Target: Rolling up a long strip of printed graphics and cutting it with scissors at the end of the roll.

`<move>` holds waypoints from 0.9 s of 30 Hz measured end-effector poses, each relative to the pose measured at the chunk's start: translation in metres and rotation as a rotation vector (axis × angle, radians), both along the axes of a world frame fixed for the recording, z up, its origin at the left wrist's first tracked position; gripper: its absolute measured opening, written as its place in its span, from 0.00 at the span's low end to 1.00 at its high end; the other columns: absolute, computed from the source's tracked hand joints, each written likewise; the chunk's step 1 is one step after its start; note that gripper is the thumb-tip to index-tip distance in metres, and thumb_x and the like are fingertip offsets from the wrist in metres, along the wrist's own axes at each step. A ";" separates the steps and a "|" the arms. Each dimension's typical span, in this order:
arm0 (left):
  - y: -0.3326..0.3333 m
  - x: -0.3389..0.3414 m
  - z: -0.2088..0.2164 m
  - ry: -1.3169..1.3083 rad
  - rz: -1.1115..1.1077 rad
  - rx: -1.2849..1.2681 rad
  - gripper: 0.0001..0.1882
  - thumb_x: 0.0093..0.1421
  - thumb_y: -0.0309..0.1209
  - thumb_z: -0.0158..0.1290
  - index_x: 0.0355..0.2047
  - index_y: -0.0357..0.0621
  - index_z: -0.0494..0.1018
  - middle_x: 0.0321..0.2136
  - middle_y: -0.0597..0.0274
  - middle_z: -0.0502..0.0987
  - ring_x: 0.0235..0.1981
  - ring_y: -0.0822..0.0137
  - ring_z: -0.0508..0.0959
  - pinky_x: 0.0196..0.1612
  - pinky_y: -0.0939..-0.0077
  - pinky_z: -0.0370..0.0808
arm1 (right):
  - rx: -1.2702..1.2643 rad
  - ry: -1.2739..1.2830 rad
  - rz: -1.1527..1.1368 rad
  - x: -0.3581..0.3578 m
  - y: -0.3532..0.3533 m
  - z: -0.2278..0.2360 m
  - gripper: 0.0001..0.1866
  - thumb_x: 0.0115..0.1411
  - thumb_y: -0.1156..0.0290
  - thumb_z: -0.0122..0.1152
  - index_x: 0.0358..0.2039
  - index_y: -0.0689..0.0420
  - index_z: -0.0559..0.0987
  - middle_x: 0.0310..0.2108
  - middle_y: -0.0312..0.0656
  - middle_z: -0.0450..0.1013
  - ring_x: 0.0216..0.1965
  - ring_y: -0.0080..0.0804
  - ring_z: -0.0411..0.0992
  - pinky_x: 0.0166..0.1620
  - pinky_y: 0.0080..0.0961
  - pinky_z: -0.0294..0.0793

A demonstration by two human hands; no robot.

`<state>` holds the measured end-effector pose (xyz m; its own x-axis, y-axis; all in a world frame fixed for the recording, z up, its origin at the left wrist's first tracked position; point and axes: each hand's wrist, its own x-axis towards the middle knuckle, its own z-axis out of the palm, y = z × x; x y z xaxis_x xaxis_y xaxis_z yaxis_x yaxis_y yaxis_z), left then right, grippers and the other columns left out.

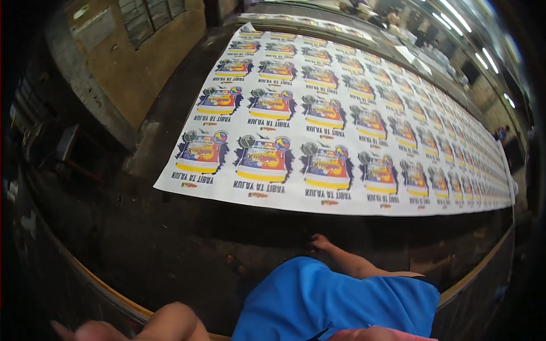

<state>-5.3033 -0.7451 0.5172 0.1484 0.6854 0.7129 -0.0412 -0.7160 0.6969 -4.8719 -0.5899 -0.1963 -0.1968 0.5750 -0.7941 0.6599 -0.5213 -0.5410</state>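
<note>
At the lower left edge, my left hand (pixel 102 331) is partly cut off and blurred, with bare skin (pixel 173 319) beside it. Its fingers do not show clearly, and I see nothing held in it. My right hand is not in view. Below me are blue shorts (pixel 335 298), a bare leg (pixel 355 264) and a foot (pixel 320 242). Ahead, a long white sheet (pixel 261 206) lies over a table, printed with rows of colourful emblems that appear upside down. Its near edge is well away from my left hand, and its far left corner (pixel 246 27) curls up.
Dark floor (pixel 170 238) runs between me and the sheet. On the left are a wall (pixel 108 62) with a barred window (pixel 151 20) and a dark bench-like object (pixel 62 148). More printed sheets (pixel 324 25) lie behind, under ceiling lights (pixel 455 16). A person (pixel 501 133) is far right.
</note>
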 end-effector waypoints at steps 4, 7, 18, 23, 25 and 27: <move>0.006 -0.073 -0.005 -0.051 -0.083 0.056 0.09 0.63 0.22 0.51 0.43 0.45 0.69 0.48 0.65 0.69 0.51 0.65 0.65 0.52 0.67 0.74 | 0.021 -0.345 -0.263 0.024 -0.067 0.014 0.16 0.53 0.65 0.65 0.40 0.60 0.82 0.34 0.52 0.80 0.31 0.41 0.81 0.32 0.39 0.81; 0.020 -0.119 -0.008 -0.100 -0.151 0.130 0.05 0.62 0.23 0.50 0.38 0.43 0.69 0.43 0.62 0.70 0.47 0.64 0.67 0.51 0.66 0.74 | 0.157 -0.562 -0.092 0.006 -0.105 0.033 0.27 0.50 0.58 0.68 0.48 0.60 0.80 0.41 0.53 0.80 0.46 0.48 0.79 0.51 0.39 0.77; 0.104 -0.230 -0.135 -0.372 0.360 -0.047 0.11 0.60 0.26 0.48 0.20 0.35 0.68 0.28 0.51 0.75 0.32 0.60 0.74 0.46 0.61 0.74 | 0.112 -0.120 -0.362 -0.145 -0.107 0.058 0.24 0.59 0.71 0.63 0.55 0.64 0.73 0.37 0.50 0.78 0.38 0.37 0.78 0.40 0.34 0.79; 0.186 -0.252 -0.387 0.126 0.221 -1.427 0.18 0.72 0.42 0.43 0.36 0.44 0.76 0.22 0.69 0.70 0.26 0.76 0.70 0.33 0.78 0.70 | 0.201 0.378 -0.847 -0.178 -0.053 0.038 0.27 0.64 0.60 0.64 0.55 0.63 0.68 0.27 0.46 0.75 0.23 0.33 0.75 0.28 0.33 0.77; 0.166 -0.247 -0.470 -0.026 0.201 -1.778 0.28 0.70 0.56 0.43 0.53 0.45 0.69 0.28 0.63 0.76 0.28 0.70 0.75 0.34 0.72 0.74 | 0.189 0.286 -0.996 -0.179 -0.034 0.037 0.30 0.64 0.54 0.65 0.56 0.62 0.66 0.25 0.45 0.74 0.22 0.32 0.74 0.27 0.32 0.76; 0.150 -0.242 -0.526 -0.206 0.116 -1.675 0.42 0.64 0.66 0.45 0.61 0.42 0.59 0.49 0.50 0.70 0.47 0.55 0.73 0.47 0.55 0.72 | 0.123 0.313 -1.101 -0.183 -0.025 0.041 0.37 0.60 0.43 0.66 0.56 0.59 0.66 0.23 0.40 0.73 0.20 0.29 0.71 0.25 0.29 0.74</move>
<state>-5.5452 -0.5955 -0.0091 0.0507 0.6528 -0.7558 -0.2253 0.7448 0.6281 -5.0552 -0.6153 -0.1556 0.2814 0.6280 -0.7255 -0.2922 -0.6641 -0.6882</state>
